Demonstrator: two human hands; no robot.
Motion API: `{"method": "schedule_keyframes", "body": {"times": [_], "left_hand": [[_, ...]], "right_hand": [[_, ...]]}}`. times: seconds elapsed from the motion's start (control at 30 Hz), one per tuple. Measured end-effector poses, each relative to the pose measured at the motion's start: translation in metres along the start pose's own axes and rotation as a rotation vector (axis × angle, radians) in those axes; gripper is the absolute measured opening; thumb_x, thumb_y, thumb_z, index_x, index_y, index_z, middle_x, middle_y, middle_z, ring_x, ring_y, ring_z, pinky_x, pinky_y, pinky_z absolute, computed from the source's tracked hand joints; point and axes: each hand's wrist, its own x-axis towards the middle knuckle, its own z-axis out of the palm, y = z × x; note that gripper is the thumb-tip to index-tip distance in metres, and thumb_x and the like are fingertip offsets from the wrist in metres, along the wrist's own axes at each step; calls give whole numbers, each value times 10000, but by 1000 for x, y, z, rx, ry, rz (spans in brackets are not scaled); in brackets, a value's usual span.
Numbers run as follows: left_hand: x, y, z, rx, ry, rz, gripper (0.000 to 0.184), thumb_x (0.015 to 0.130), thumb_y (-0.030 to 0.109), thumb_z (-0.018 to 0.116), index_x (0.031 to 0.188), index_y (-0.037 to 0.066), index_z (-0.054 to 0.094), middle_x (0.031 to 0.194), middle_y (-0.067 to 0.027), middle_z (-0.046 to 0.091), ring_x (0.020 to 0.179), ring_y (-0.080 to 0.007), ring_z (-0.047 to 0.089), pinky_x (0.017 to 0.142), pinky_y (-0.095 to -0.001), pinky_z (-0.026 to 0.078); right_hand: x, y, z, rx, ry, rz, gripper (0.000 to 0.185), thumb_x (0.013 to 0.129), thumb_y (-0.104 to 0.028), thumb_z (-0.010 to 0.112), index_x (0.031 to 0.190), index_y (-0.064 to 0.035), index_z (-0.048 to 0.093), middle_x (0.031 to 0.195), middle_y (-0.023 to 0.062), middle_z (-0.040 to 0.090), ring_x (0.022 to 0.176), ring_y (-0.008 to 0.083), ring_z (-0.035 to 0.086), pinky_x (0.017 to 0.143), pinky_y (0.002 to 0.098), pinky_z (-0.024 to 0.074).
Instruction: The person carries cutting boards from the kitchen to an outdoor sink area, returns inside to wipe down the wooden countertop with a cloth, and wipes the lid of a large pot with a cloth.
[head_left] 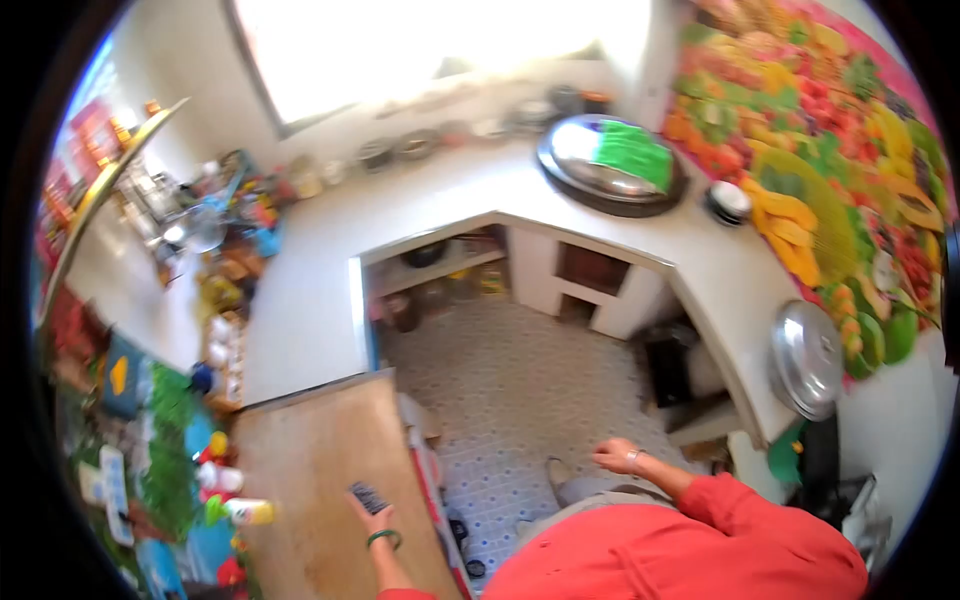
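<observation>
My left hand (pixel 378 522), with a green bangle at the wrist, is closed around a small dark object with pale markings (pixel 368 497). Blur hides what kind of object it is. It is held above the brown wooden tabletop (pixel 310 450). My right hand (pixel 617 456) hangs over the tiled floor in front of my body, its fingers loosely curled and nothing seen in them. A thin bracelet circles that wrist.
A pale counter (pixel 420 205) bends around the room, with open shelves beneath. On it sit a large lidded pot with a green cloth (pixel 632 155) and a metal lid (pixel 806 358). Bottles, including a yellow-labelled one (pixel 250 511), line the left side. Tiled floor (pixel 500 390) lies between.
</observation>
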Motion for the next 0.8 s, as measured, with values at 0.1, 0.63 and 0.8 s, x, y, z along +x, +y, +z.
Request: {"method": "schedule_keyframes", "body": {"times": [0.1,0.63,0.8], "left_hand": [[2,4,-1,-156,25,-111,1051,561,-146,528,1382,255,8,1258,-51,352,875,-180,476,628,-270,439],[-9,32,-1,-327,46,-256,1055,613,-140,482,1346,376,-74,1257,-85,369,986,-244,471,776,-358,427],[-17,41,-1,-353,32,-298,1062,604,-123,504,1345,380,-67,1257,-81,375,989,-237,471,787,-364,427]], "right_hand": [[1,6,8,-1,-19,50,320,730,-298,464,834,-46,633,790,175,618,742,331,589,668,397,456],[-15,19,39,81,33,141,324,766,-305,480,944,-72,618,928,171,605,884,330,560,770,390,432],[-17,17,42,72,36,138,326,762,-309,473,925,-69,623,922,169,606,879,331,561,767,395,431]]}}
